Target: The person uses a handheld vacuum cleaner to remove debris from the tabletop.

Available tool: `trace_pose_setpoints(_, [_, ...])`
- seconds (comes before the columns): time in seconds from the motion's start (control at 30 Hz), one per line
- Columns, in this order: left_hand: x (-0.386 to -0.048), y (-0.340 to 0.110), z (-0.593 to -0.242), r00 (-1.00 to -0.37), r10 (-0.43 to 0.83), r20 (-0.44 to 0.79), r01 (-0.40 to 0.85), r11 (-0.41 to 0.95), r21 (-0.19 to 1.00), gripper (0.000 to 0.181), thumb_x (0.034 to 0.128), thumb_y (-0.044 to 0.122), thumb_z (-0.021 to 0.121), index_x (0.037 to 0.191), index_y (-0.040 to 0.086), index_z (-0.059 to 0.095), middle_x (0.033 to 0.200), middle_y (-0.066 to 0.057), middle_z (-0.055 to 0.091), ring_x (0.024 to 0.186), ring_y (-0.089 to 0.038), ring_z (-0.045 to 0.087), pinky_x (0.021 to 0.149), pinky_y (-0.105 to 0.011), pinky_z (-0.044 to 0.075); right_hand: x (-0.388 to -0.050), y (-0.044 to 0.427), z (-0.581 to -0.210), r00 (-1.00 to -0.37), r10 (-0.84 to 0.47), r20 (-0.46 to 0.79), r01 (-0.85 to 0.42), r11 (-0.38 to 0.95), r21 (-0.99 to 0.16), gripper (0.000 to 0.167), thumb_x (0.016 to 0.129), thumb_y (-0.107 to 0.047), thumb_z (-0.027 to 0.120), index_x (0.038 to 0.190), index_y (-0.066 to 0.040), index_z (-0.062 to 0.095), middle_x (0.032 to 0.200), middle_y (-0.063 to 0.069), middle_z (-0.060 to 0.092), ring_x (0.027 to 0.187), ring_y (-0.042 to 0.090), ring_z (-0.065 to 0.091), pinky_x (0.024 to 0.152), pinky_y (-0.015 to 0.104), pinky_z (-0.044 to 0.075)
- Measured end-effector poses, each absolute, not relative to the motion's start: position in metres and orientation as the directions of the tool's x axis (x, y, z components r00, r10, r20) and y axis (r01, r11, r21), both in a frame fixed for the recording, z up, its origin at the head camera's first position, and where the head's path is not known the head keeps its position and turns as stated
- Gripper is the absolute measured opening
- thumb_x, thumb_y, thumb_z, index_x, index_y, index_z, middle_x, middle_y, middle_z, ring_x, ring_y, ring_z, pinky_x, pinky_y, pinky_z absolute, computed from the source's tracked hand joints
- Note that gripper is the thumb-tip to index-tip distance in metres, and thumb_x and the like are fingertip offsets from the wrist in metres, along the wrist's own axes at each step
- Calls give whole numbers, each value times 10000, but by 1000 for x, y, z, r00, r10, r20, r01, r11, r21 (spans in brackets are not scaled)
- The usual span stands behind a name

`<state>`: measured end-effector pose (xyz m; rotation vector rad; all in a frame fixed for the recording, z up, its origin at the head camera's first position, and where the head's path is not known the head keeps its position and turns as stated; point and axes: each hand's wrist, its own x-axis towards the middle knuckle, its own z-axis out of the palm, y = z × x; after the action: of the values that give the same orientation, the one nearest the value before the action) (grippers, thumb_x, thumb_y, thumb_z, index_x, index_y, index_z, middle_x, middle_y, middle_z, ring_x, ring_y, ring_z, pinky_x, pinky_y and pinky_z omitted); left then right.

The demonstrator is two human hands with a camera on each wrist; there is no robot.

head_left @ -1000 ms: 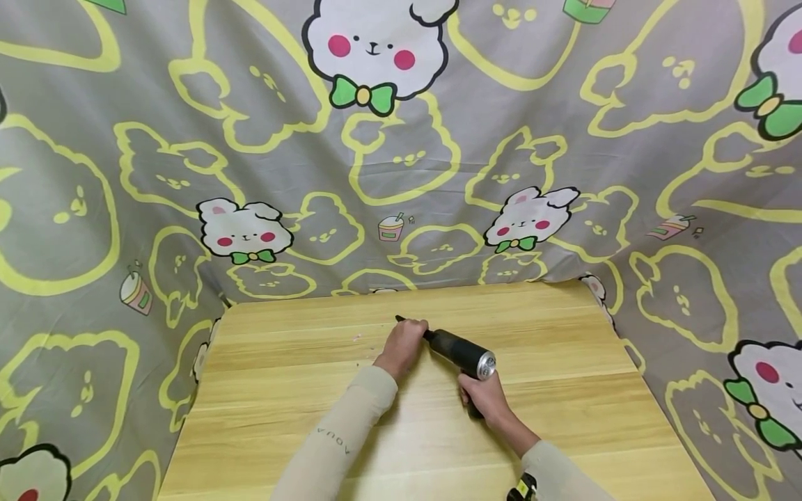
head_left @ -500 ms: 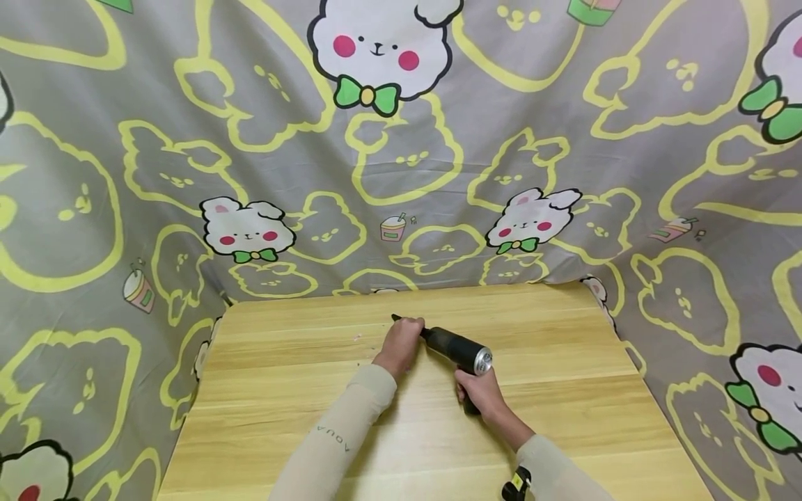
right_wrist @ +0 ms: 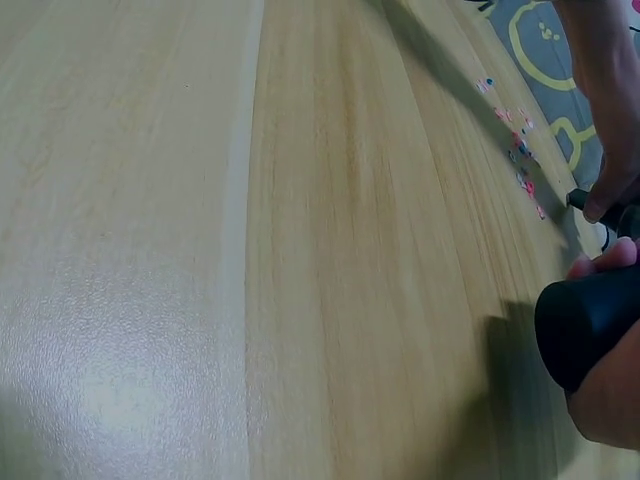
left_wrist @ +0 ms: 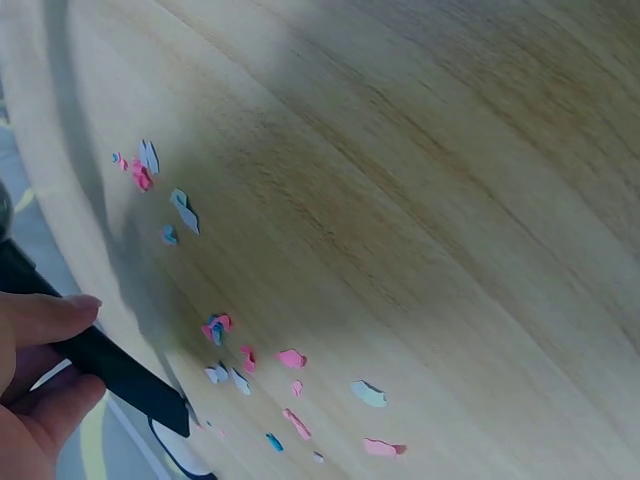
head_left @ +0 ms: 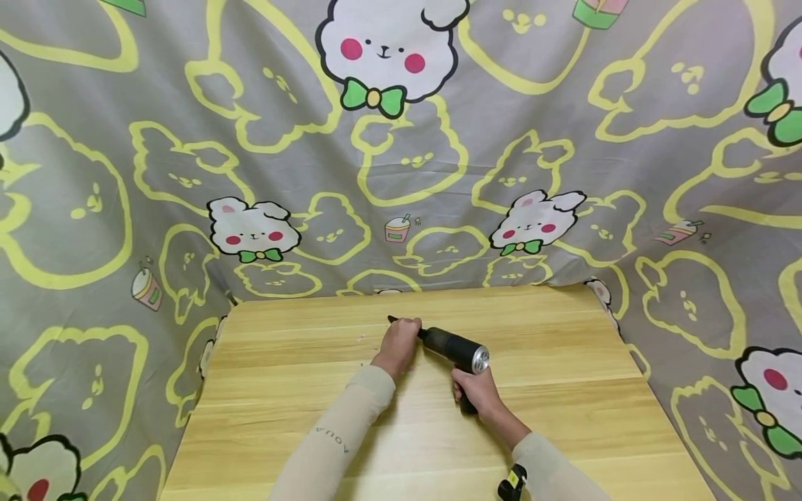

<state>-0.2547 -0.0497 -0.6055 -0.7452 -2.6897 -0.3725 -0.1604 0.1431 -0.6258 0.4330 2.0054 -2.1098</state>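
Observation:
A black handheld vacuum [head_left: 452,348] with a silver end cap is held above the wooden table. The right hand [head_left: 481,391] grips its handle. Near the front, the left hand [head_left: 399,342] is curled round the narrow black nozzle [head_left: 392,319]; in the left wrist view the left hand [left_wrist: 45,375] pinches the flat nozzle [left_wrist: 130,385] between thumb and fingers. Pink, blue and white paper scraps lie on the table, such as a pink scrap [left_wrist: 292,358] and a pale scrap [left_wrist: 369,393]. The right wrist view shows the right hand [right_wrist: 610,390] round the black handle [right_wrist: 575,325].
The wooden table [head_left: 282,390] meets a grey patterned curtain [head_left: 338,167] at its back and both sides. A black and yellow wrist device [head_left: 512,483] is at the right sleeve.
Both hands and the vacuum have shifted slightly to the left over the table. The hold of each hand looks the same.

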Motion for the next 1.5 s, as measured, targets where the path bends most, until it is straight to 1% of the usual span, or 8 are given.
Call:
trace_pose_setpoints(0.17, [-253,-50,-604,-842,430,325,500,848,175,153,928,-82,687,956,55,748,884,-104,802,774,-218,784,677,-274,652,-159,143,-625,-939,46,-342,339,-60,-939,73,894,3,638,899,-27,571,586,51,559,469,177,518,475,288,489])
trace_pose_setpoints(0.4, [-252,-51,-606,-848,425,316,493,852,175,178,926,-106,674,944,54,750,876,-104,797,769,-219,778,670,-284,650,-157,142,-625,-940,37,-339,336,-66,-940,82,899,17,636,885,-26,568,593,66,557,477,194,516,471,304,490])
trace_pose_setpoints(0.6, [-248,-53,-602,-866,421,269,475,861,181,169,926,-97,686,979,53,742,905,-109,799,790,-225,781,682,-279,651,-155,141,-623,-940,30,-340,337,-66,-939,80,900,18,640,884,-32,580,590,67,554,480,192,514,467,301,486])
trace_pose_setpoints(0.9, [-240,-55,-601,-859,406,311,471,865,171,160,922,-103,686,935,48,733,852,-113,789,734,-235,774,630,-283,646,-154,142,-623,-942,5,-334,334,-27,-942,92,906,-3,652,867,-65,596,573,69,562,468,197,532,473,305,499])
trace_pose_setpoints(1.03, [-239,-56,-603,-855,410,317,472,869,150,165,907,-114,697,915,49,726,822,-106,778,704,-225,764,603,-266,636,-154,144,-623,-947,-9,-320,320,-9,-947,72,907,6,633,852,-32,606,563,92,565,463,216,540,466,311,495])
trace_pose_setpoints(1.17, [-239,-55,-604,-853,416,315,474,870,134,157,907,-106,704,918,49,722,818,-105,775,699,-221,762,598,-261,634,-154,147,-624,-950,-11,-312,312,1,-950,31,905,4,627,880,20,618,573,114,569,473,233,546,468,325,497])
trace_pose_setpoints(1.3, [-240,-54,-605,-846,422,325,483,865,134,150,915,-102,695,912,46,718,820,-108,779,710,-225,768,611,-272,639,-154,146,-625,-951,0,-309,309,12,-951,56,890,-2,635,889,52,618,574,121,569,475,235,545,467,332,497])
trace_pose_setpoints(1.5, [-244,-55,-601,-839,420,346,492,857,152,166,920,-124,674,921,38,712,834,-116,783,721,-233,774,639,-275,646,-156,140,-622,-950,30,-310,311,19,-950,27,872,-9,646,874,1,622,586,99,575,480,211,541,470,319,497])
